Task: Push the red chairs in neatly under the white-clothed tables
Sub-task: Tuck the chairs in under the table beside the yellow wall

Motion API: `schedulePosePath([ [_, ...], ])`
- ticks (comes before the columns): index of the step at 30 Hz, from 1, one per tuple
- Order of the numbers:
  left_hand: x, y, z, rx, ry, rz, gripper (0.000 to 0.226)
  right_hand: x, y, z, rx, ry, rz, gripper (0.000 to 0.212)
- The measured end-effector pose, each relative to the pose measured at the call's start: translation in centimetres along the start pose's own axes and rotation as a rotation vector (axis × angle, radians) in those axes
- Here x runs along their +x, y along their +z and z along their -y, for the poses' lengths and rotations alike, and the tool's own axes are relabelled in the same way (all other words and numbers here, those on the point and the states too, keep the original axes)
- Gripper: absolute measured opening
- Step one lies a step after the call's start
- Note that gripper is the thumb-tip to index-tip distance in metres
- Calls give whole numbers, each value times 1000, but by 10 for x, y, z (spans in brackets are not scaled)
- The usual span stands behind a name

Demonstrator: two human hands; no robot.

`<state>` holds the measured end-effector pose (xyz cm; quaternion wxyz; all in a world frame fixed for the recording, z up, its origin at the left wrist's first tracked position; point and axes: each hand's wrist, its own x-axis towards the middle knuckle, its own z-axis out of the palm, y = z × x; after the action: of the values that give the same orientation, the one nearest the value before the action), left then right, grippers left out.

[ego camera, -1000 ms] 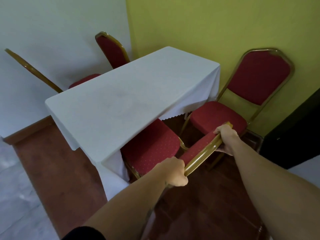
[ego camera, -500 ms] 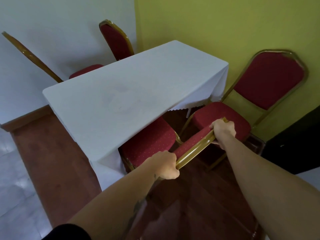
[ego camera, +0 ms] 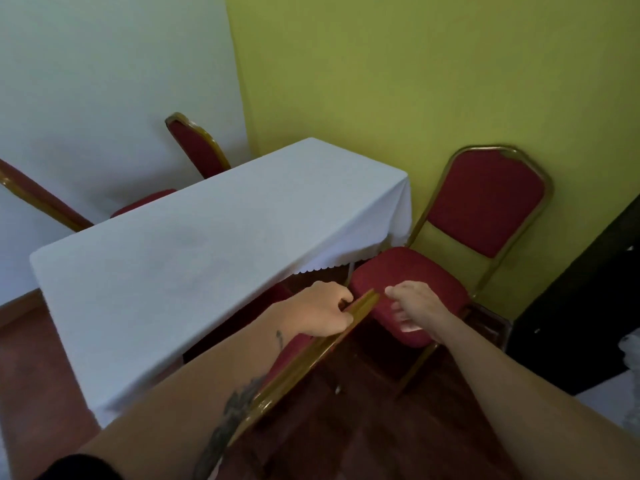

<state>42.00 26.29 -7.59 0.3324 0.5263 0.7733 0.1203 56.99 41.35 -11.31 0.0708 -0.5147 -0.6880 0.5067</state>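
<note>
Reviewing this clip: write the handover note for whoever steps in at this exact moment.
Left hand: closed on the gold top rail of the near chair.
Right hand: open, beside the rail's end, not gripping.
Near chair: seat out of sight under the white table, backrest close to its edge.
Left: the chair at the table's end, by the green wall, sits clear of the cloth. The two far chairs look unchecked.
</note>
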Motion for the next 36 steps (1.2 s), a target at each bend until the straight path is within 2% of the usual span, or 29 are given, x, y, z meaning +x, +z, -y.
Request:
schedulePosePath([
  [2,32,-1,-23,35,1,-4,38,16,-46,-10,-5,-54,-4,17],
  [6,99,0,-70,97,11,-64,13,41,-141,-29,-85,-96,-63,23],
  [10,163,0,-119,147,32,-137,37,62,-228,-41,-121,-100,-130,31],
  [13,203,-6,-156,251,105,-174,38,82,-275,-48,-90,-78,-172,38],
  [16,241,-14,-189,283,156,-195,37,107,-308,-53,-48,-62,-221,47],
  [19,282,-25,-216,289,214,-178,35,129,-333,-51,-49,-16,-224,45],
  [25,375,-49,-253,151,259,-201,35,190,-381,-35,-130,25,-234,53],
  [29,438,-70,-273,148,296,-196,29,235,-413,-20,-148,71,-288,57],
  [36,548,-95,-310,19,263,-222,50,313,-445,-16,-140,135,-295,56],
])
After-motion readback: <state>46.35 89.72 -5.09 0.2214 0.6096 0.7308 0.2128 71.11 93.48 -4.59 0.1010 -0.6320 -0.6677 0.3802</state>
